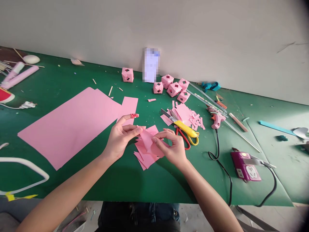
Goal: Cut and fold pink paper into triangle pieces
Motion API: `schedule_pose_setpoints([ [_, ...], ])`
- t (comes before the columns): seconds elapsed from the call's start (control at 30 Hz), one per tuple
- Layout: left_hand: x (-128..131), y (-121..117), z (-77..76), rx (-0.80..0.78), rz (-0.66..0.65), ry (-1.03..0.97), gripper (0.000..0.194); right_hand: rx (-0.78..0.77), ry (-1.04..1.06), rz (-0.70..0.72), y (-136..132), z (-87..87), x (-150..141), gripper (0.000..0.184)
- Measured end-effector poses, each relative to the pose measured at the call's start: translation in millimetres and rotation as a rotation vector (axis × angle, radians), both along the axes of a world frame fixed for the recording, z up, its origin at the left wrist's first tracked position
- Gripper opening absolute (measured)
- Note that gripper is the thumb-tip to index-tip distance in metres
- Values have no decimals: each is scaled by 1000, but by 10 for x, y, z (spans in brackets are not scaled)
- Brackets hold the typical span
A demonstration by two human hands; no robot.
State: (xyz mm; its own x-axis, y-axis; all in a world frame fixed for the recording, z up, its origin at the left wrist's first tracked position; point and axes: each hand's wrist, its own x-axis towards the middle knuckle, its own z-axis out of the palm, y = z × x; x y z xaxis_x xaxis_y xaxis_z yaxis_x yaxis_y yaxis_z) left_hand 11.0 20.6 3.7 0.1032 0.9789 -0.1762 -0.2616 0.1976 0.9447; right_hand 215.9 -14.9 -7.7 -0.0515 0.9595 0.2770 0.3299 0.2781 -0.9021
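Note:
Between my two hands is a small folded piece of pink paper (147, 141). My left hand (120, 137) pinches its upper left corner between thumb and finger. On the other side, my right hand (172, 146) grips its right edge. Beneath them lies a loose pile of cut pink paper pieces (145, 161) on the green table (116, 185). Scissors (185, 141) with red handles and a yellow utility knife (185, 129) lie just beyond my right hand. Large pink sheets (72, 129) and a smaller pink strip (129, 104) rest to the left.
Several folded pink paper cubes (174, 89) stand near the wall, beside a pixelated phone (151, 66). Pink scraps (184, 114) lie behind the knife. To the right are a pink glue gun (217, 119), its cord, clear rods (241, 137) and a purple power socket (246, 167).

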Motion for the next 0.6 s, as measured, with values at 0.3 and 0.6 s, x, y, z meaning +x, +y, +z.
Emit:
schedule_pose_setpoints([
  [0.3,-46,20,67,25,23,-5,61,26,2,5,8,9,0,9],
  [0.6,-46,2,93,12,34,44,66,-8,1,0,9,16,0,10],
])
